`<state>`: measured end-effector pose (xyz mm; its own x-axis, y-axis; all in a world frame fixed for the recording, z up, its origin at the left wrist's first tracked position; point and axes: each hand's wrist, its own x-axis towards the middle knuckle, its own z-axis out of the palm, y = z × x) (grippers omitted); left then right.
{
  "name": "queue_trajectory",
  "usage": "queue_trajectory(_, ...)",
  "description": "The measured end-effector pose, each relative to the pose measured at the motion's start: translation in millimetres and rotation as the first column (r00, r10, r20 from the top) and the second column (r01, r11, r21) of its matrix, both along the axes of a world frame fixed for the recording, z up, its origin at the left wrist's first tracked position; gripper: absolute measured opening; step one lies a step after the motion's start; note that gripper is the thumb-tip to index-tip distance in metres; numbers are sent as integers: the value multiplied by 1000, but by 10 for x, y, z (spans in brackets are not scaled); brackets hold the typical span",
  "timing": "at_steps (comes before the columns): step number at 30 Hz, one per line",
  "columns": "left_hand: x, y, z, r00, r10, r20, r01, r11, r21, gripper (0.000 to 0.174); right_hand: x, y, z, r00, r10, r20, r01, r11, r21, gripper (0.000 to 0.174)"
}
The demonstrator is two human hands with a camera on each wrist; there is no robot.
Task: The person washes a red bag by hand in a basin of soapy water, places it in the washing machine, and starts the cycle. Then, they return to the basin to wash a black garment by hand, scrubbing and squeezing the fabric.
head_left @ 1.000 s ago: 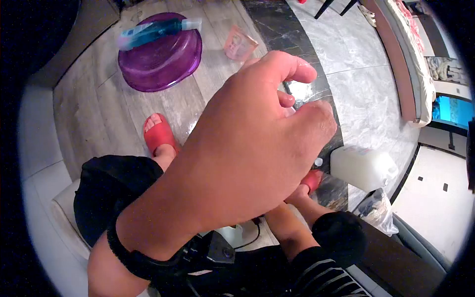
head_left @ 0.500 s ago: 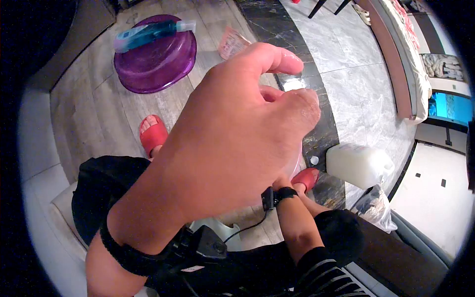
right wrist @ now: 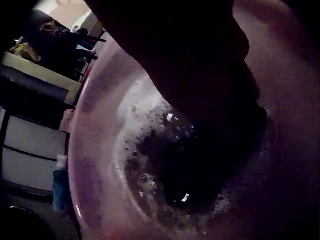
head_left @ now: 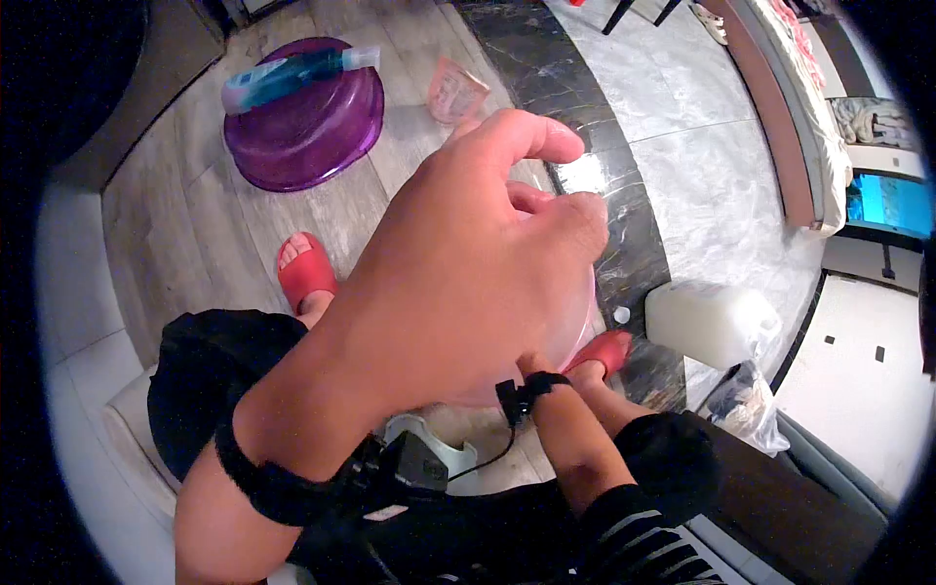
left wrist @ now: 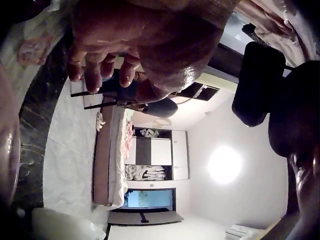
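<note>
My left hand (head_left: pixel 468 253) is raised close to the head camera, wet, its fingers loosely bent. In the left wrist view its palm (left wrist: pixel 150 45) faces the camera, and nothing is in it. Beneath it is a pink translucent basin (head_left: pixel 575 336), largely hidden by this hand in the head view. My right hand (right wrist: pixel 200 75) reaches down into that basin, where the water carries white suds (right wrist: pixel 135 115). Around its fingers the water holds a dark mass (right wrist: pixel 195 160), too dark in the right wrist view to tell whether it is gripped.
An upturned purple basin (head_left: pixel 312 136) has a blue bottle (head_left: pixel 292 80) lying on it. Near it stands a pink pouch (head_left: pixel 456 93). A white jug (head_left: pixel 707 322) and a plastic bag (head_left: pixel 746 409) lie at the right, by a small white cap (head_left: pixel 622 315). Red slippers (head_left: pixel 307 273) are on both feet.
The right forearm has drawn back toward the body, so its wrist camera now shows below the left hand. The left hand has shifted a little to the left, and more of the basin's rim shows.
</note>
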<state>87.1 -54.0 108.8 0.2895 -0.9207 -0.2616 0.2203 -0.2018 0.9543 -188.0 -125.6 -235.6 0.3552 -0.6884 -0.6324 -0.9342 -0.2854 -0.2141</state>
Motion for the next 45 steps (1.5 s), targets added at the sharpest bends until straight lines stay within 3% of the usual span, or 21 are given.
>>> queue_trajectory(4, 3, -26, -116, 993, 17, 117, -12, 999, -40, 35, 329, 28, 457, 981, 171, 94, -180, 979, 95, 44)
queue_trajectory(9, -81, -37, -329, 992, 59, 113, -50, 995, -87, 40, 561, -22, 1522, 951, 222, 217, -248, 964, 101, 46)
queue_trajectory(12, -175, -6, -409, 993, 39, 108, -31, 997, -70, 41, 594, -58, 2314, 945, 140, 295, -176, 979, 99, 48)
queue_trajectory(14, -240, 0, -532, 998, -17, 52, 19, 999, -33, 41, 421, -123, 2512, 909, 6, 418, -70, 988, 138, 41)
queue_trajectory(16, -308, -5, -691, 996, -89, -32, 90, 996, 15, 42, 314, -117, 2735, 826, -151, 543, 40, 977, 211, 39)
queue_trajectory(18, -425, 42, -699, 995, -64, -80, 81, 971, 227, 53, 275, -48, 3016, 683, -331, 651, 140, 934, 329, 40)
queue_trajectory(22, -596, 160, -613, 952, -49, -302, 189, 869, 457, 73, 224, 19, 3347, 511, -545, 664, 248, 834, 493, 43)
queue_trajectory(23, -635, 185, -605, 930, -42, -366, 232, 838, 494, 77, 214, 28, 3308, 420, -583, 696, 201, 807, 555, 44)
queue_trajectory(24, -666, 197, -984, 895, -105, -434, 323, 824, 466, 81, 212, 50, 3244, 325, -620, 715, 147, 779, 609, 45)
queue_trajectory(25, -676, 205, -961, 845, -110, -524, 372, 824, 426, 81, 218, 71, 3201, 228, -655, 721, 87, 751, 655, 45)
queue_trajectory(27, -712, 192, -910, 713, -124, -691, 466, 819, 334, 80, 217, 97, 3163, 203, -709, 675, 40, 695, 718, 48)
queue_trajectory(29, -748, 126, -913, 679, -32, -734, 322, 911, 258, 80, 204, 111, 3087, 193, -762, 618, -12, 628, 778, 48)
queue_trajectory(30, -737, 96, -853, 667, 26, -745, 256, 931, 261, 76, 202, 120, 3073, 187, -703, 686, -49, 691, 721, 47)
queue_trajectory(32, -684, 51, -721, 671, 145, -727, 111, 950, 292, 65, 160, 107, 3058, 242, -777, 581, -98, 576, 811, 47)
queue_trajectory(34, -627, 23, -763, 670, 128, -731, 32, 979, 202, 60, 128, 91, 2974, 323, -786, 527, -141, 510, 848, 42)
queue_trajectory(35, -608, 14, -781, 669, 118, -734, -4, 988, 155, 58, 138, 85, 2941, 297, -808, 509, -102, 503, 858, 41)
queue_trajectory(37, -696, 42, -689, 760, 85, -645, -55, 996, 67, 35, 243, 100, 2932, 246, -848, 469, -21, 479, 878, 38)
queue_trajectory(38, -765, 56, -640, 808, 77, -584, -65, 997, 42, 29, 292, 133, 2946, 168, -886, 432, 57, 446, 893, 35)
queue_trajectory(41, -897, 68, -621, 836, 148, -529, -143, 988, 50, 19, 431, 246, 2808, -74, -843, 534, 278, 496, 822, 36)
queue_trajectory(42, -979, 47, -601, 828, 208, -520, -193, 978, 83, 18, 482, 288, 2712, -100, -793, 600, 387, 525, 758, 34)
queue_trajectory(45, -1162, 65, -731, 823, 254, -509, -226, 967, 117, 27, 731, 465, 2874, 16, -614, 789, 500, 688, 526, 33)
